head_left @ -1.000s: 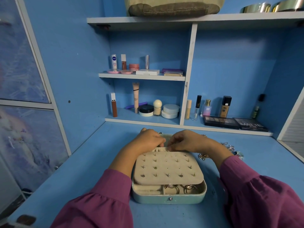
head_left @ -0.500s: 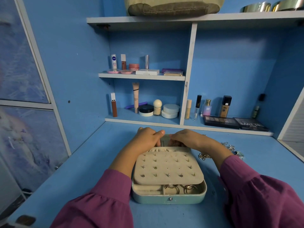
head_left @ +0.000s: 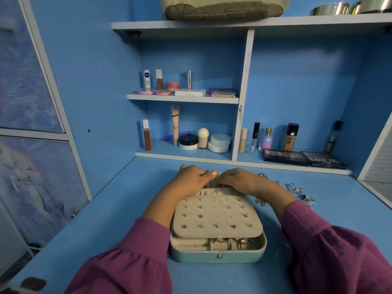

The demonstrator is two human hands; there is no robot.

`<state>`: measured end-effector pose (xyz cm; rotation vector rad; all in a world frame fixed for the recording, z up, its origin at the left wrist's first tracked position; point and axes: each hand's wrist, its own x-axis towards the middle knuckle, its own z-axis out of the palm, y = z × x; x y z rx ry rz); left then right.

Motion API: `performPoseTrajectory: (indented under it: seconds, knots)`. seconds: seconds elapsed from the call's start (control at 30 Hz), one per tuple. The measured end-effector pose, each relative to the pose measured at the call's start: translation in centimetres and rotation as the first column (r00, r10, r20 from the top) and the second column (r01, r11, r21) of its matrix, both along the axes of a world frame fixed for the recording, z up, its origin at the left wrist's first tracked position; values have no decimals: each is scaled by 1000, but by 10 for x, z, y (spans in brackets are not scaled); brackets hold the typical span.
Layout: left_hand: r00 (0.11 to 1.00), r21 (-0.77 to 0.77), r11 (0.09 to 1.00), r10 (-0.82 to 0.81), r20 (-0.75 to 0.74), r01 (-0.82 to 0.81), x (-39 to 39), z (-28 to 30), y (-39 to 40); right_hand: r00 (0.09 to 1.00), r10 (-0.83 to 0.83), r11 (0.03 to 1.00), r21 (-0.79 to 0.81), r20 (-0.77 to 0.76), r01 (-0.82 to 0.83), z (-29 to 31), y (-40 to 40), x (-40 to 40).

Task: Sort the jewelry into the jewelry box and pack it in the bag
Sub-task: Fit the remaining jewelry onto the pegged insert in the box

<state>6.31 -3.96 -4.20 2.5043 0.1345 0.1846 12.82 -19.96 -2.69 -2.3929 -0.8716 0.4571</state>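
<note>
Jewelry box [head_left: 218,254] open on desk [head_left: 106,219]. Left hand [head_left: 191,179] and right hand [head_left: 237,180] curl together behind its stud panel [head_left: 216,215], probably tucking something in; grip hidden. Loose chains [head_left: 294,188] lie right of box.

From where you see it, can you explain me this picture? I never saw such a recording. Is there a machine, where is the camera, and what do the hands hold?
There is no machine here. A person wears one wide-angle camera on the head, so you look forward and down at their own arms in purple sleeves.

On the blue desk stands an open jewelry box, pale green outside. A cream earring panel with small studs covers most of it; rings lie in the front compartments. Loose chains lie on the desk to the right.

The left hand and right hand meet at the box's far edge, fingers curled there. What they hold is hidden. Cosmetics stand on the shelves behind.
</note>
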Motion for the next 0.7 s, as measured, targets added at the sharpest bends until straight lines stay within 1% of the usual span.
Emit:
performPoseTrajectory:
  seconds: [0.07,0.13,0.23,0.3,0.4,0.5,0.53,0.6,0.67,0.7]
  knots:
    - [1000,31,999,-6,-26,7,0,0,-1,999,15,1000,10,-33,-15,1,0,-1]
    - [999,30,1000,-2,-36,3,2,-1,0,998,40,999,17,-40,-39,1,-2,0]
    - [1000,-52,999,-1,3,1,3,-3,0,998,54,998,35,-25,-53,4,-7,3]
    - [1000,-118,993,-13,24,16,3,-4,0,997,53,994,93,-47,-48,6,-12,5]
    - [999,-143,989,-24,25,27,6,-7,3,996,44,989,144,-77,-33,13,-20,6]
    - [1000,-166,986,-10,16,12,8,-10,5,1000,-21,986,166,-23,25,19,-28,11]
    - [1000,-166,986,-8,18,11,8,-10,5,998,-60,987,153,11,57,21,-31,13]
    - [1000,-166,986,-7,27,12,8,-10,5,986,-147,988,57,79,143,24,-40,19]
    - [999,-166,986,-6,34,12,7,-10,4,974,-193,972,-114,118,206,27,-49,25]
    - [999,-166,986,-4,35,10,7,-9,4,976,-188,955,-211,113,209,29,-53,26]
